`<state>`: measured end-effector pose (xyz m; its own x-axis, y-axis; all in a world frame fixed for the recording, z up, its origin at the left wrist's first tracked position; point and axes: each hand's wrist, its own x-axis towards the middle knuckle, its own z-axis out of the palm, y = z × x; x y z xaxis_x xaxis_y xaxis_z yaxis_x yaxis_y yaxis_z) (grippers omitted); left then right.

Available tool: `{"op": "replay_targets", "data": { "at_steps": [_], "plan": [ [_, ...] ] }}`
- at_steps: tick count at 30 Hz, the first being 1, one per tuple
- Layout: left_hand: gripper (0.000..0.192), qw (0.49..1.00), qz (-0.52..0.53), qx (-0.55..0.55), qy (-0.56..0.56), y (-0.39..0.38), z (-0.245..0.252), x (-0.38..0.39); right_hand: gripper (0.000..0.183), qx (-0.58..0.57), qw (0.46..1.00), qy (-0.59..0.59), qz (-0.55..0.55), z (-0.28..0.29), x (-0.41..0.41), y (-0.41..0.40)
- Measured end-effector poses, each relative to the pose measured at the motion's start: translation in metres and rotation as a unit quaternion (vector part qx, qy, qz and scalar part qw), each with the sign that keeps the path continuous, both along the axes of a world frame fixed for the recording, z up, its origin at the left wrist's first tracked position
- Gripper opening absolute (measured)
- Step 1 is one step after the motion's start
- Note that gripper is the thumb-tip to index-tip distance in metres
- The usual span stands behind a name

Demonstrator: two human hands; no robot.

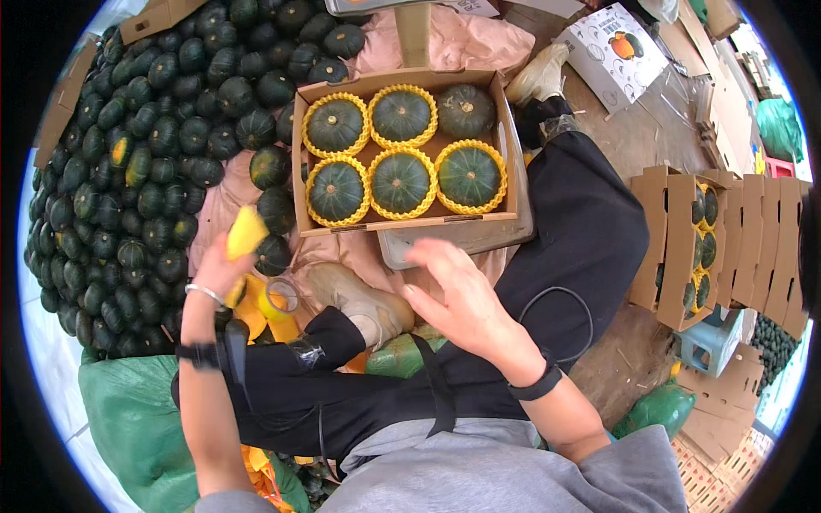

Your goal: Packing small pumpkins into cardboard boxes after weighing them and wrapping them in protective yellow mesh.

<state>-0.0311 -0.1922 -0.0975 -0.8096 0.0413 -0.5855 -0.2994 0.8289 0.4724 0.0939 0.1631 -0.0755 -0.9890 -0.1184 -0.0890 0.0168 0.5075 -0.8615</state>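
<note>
My left hand (217, 264) grips a yellow foam net sleeve (247, 232), held folded at the left beside the pile of dark green squashes (154, 192). My right hand (462, 301) is blurred, with fingers apart and nothing in it. It hovers just below the front edge of an open cardboard box (410, 226). Several squashes (399, 183) sit in two rows in that box, ringed by yellow foam nets. At its far right corner lies a squash without a net (466, 110). The box rests on a platform scale (392, 251).
A tape roll (282, 299) lies near yellow foam sleeves (253, 314) by my left leg. Filled cardboard boxes (677, 243) stand at right near a blue stool (709, 343). A printed white carton (612, 58) is at upper right. The scale's post (412, 35) rises behind the box.
</note>
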Motion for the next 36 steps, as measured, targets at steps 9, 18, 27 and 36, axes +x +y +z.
{"op": "replay_targets", "data": {
  "at_steps": [9, 18, 27, 36],
  "plan": [
    [0.042, 0.846, 0.106, 0.522, 0.033, 0.196, 0.059, 0.113, 0.032, -0.055, 0.976, 0.173, -0.119, 0.019, -0.003, 0.014],
    [0.025, 0.842, 0.144, 0.515, -0.078, 0.219, 0.037, 0.123, 0.023, 0.070, 0.955, 0.265, -0.110, 0.014, 0.000, 0.027],
    [0.037, 0.689, 0.266, 0.646, -0.195, 0.191, 0.049, 0.112, 0.045, -0.573, 0.791, -0.212, 0.012, 0.037, 0.006, 0.040],
    [0.050, 0.879, -0.166, 0.152, 0.420, 0.195, 0.048, 0.076, 0.025, -0.601, 0.769, -0.214, 0.036, 0.011, -0.004, 0.045]
  ]
}}
